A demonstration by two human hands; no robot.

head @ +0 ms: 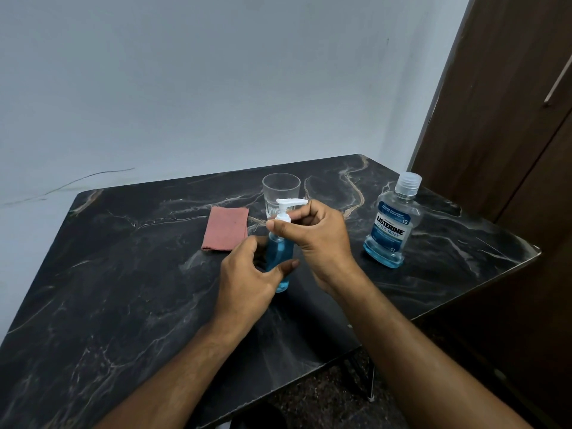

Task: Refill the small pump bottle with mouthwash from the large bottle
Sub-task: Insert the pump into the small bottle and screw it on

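Note:
The small pump bottle (280, 261) stands upright on the dark marble table (123, 289), its clear body filled with blue liquid. My left hand (247, 274) wraps around its lower body. My right hand (318, 239) pinches the white pump head's collar (283, 216) between thumb and fingers. The large mouthwash bottle (393, 224) stands capped to the right, apart from both hands, with blue liquid low in its base.
An empty clear glass (281, 190) stands just behind the pump bottle. A folded pink cloth (226, 229) lies to its left. A brown wooden cabinet (510, 119) rises beyond the table's right edge, and a pale wall backs the table.

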